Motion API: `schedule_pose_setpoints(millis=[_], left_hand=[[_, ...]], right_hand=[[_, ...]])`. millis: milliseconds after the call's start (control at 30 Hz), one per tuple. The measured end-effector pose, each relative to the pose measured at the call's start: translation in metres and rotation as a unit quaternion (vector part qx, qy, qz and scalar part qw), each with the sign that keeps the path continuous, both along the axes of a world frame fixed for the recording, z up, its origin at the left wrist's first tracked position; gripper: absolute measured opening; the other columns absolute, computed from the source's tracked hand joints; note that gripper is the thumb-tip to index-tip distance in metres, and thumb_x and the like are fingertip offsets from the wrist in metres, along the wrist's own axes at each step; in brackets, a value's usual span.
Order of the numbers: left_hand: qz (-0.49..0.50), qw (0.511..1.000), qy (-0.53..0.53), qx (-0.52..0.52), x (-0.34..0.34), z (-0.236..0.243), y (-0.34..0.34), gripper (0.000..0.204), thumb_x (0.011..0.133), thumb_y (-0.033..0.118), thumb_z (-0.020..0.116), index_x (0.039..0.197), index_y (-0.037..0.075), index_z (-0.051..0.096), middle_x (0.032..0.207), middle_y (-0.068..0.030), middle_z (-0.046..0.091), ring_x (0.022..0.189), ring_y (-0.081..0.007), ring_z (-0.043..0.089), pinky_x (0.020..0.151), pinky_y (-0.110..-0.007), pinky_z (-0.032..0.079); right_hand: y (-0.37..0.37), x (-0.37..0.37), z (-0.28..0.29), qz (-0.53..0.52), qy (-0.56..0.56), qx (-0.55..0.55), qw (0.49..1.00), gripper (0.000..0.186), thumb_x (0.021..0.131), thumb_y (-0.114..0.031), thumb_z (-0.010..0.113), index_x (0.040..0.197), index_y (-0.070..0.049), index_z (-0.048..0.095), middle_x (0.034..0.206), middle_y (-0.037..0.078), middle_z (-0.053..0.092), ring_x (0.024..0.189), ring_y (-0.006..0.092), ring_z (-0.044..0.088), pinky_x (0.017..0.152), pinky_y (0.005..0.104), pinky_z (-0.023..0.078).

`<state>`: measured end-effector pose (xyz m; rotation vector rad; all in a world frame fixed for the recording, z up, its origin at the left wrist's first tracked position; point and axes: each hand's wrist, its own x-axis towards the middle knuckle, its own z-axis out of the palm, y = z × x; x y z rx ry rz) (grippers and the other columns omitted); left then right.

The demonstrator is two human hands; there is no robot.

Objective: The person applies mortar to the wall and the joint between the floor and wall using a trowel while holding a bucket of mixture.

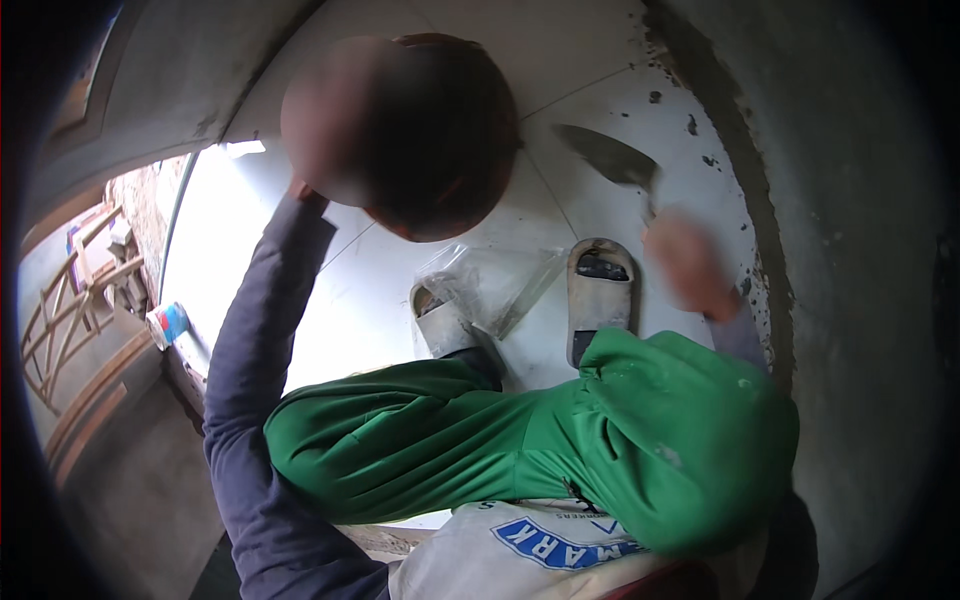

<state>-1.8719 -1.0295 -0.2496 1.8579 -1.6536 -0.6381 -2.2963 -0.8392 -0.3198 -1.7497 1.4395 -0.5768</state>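
My right hand (690,262), though blurred, is closed around the handle of a trowel. The grey, pointed trowel blade (608,155) extends up and left over the pale tiled floor. At the upper left, my left hand (338,115) is at the left side of a round brown-orange basin (440,228). Heavy blur smears its fingers, so whether it grips the rim cannot be made out. The inside of the basin looks dark, and its contents are unclear.
Dark mortar (757,210) runs along the foot of the right wall, with splashes on the tiles beside it. A clear plastic bag (525,290) lies near my sandals (603,300). A small can (168,325) and wooden frames (75,315) stand at the left.
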Motion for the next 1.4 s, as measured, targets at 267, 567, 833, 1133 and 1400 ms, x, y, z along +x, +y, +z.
schedule_pose_setpoints(millis=[267,567,833,1133,1400], left_hand=[[-0.029,0.999,-0.03,-0.034,-0.026,0.009,0.008,0.048,0.105,0.04,0.06,0.09,-0.004,0.072,0.079,-0.0229,0.071,0.073,-0.0347,0.071,0.074,-0.045,0.055],[-0.013,0.997,0.035,-0.074,0.004,0.006,0.015,0.049,0.104,0.039,0.06,0.089,-0.006,0.073,0.076,-0.0256,0.069,0.068,-0.0381,0.068,0.071,-0.044,0.055],[0.051,0.992,0.078,-0.084,0.073,-0.018,0.009,0.056,0.106,0.046,0.06,0.09,-0.006,0.071,0.072,-0.0124,0.065,0.069,-0.0183,0.056,0.067,-0.04,0.048],[0.203,0.932,0.286,0.087,0.158,-0.063,0.061,0.056,0.112,0.041,0.053,0.131,-0.01,0.068,0.116,-0.0152,0.075,0.098,-0.0197,0.07,0.088,-0.033,0.056],[0.136,0.966,0.216,0.047,0.183,-0.089,0.059,0.056,0.114,0.041,0.048,0.133,-0.009,0.067,0.121,-0.0166,0.074,0.104,-0.0239,0.071,0.092,-0.035,0.057]], right_hand=[[-0.165,0.172,0.031,0.248,0.276,-0.228,0.9,0.024,0.097,-0.027,0.067,0.096,-0.003,0.066,0.087,0.023,0.071,0.082,0.0397,0.074,0.073,0.05,0.059],[-0.131,0.197,0.021,0.247,0.086,0.165,0.951,0.041,0.098,-0.033,0.065,0.094,0.007,0.072,0.095,0.022,0.075,0.086,0.0353,0.074,0.079,0.046,0.057],[-0.141,0.196,0.008,0.191,-0.04,0.237,0.952,0.048,0.101,-0.043,0.064,0.082,0.0,0.071,0.07,0.01,0.067,0.067,0.0247,0.066,0.07,0.0408,0.053],[-0.221,0.116,0.021,0.11,-0.205,0.4,0.887,0.037,0.103,-0.04,0.068,0.097,-0.004,0.066,0.068,0.005,0.061,0.056,0.0128,0.059,0.048,0.0293,0.048],[-0.251,0.0,-0.053,-0.212,-0.374,0.399,0.81,0.044,0.094,-0.05,0.078,0.107,-0.011,0.059,0.075,0.004,0.061,0.052,0.0101,0.057,0.044,0.0279,0.05]])
